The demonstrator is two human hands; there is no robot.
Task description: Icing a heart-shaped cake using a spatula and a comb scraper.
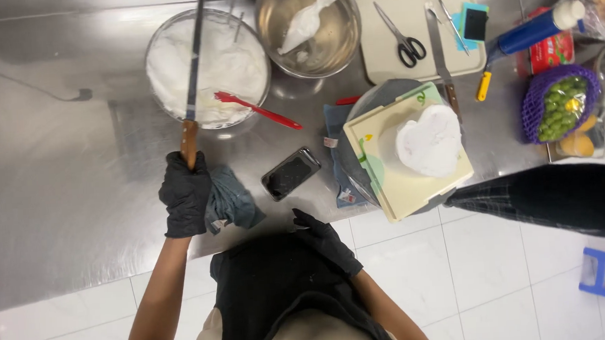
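Both gloved hands differ: left hand point(186, 195) clamps the long knife point(192, 72), blade pointing away over the cream bowl point(165, 43); right hand point(327, 241) rests empty, fingers loose.

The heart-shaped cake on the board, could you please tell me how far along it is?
Done: the heart-shaped cake on its pale board already wears a white coat. In hand: the left hand grips a long knife by its wooden handle, beside a grey cloth; the right hand is empty at the counter edge. Left: no decoration shows, and the bowl of white cream remains nearly full.
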